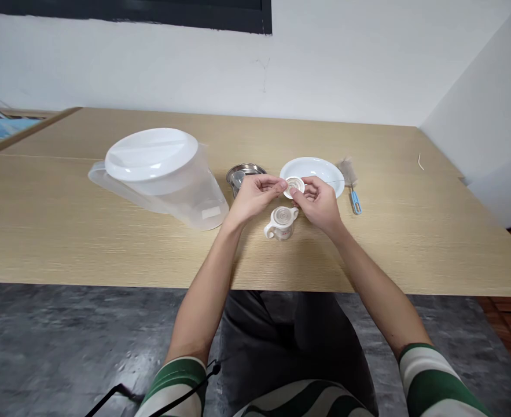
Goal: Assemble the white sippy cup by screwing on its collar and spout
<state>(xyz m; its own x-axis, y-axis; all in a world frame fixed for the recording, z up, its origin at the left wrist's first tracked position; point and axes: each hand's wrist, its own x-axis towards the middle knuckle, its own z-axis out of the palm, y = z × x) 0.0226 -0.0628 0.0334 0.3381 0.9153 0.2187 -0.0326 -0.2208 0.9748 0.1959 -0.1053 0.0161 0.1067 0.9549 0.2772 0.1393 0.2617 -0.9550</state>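
My left hand [258, 197] and my right hand [319, 204] pinch a small round white lid [294, 186] between them, its ringed face turned up toward me. Just below it, a small white ceramic teapot [282, 223] stands on the table, with a handle at one side and a spout at the other; a ringed round surface shows at its top. A white oval dish [313, 165] lies behind my right hand, partly covered by it. Behind my left hand is a shiny metal bowl [244, 168] with something clear inside that I cannot make out.
On the left, a large translucent plastic pitcher [168, 185] with a white lid stands tilted in view. A bristle brush [351, 185] with a blue handle lies right of the dish. A thin white strip [420, 161] lies far right on the wooden table [411, 249]. A wall rises behind.
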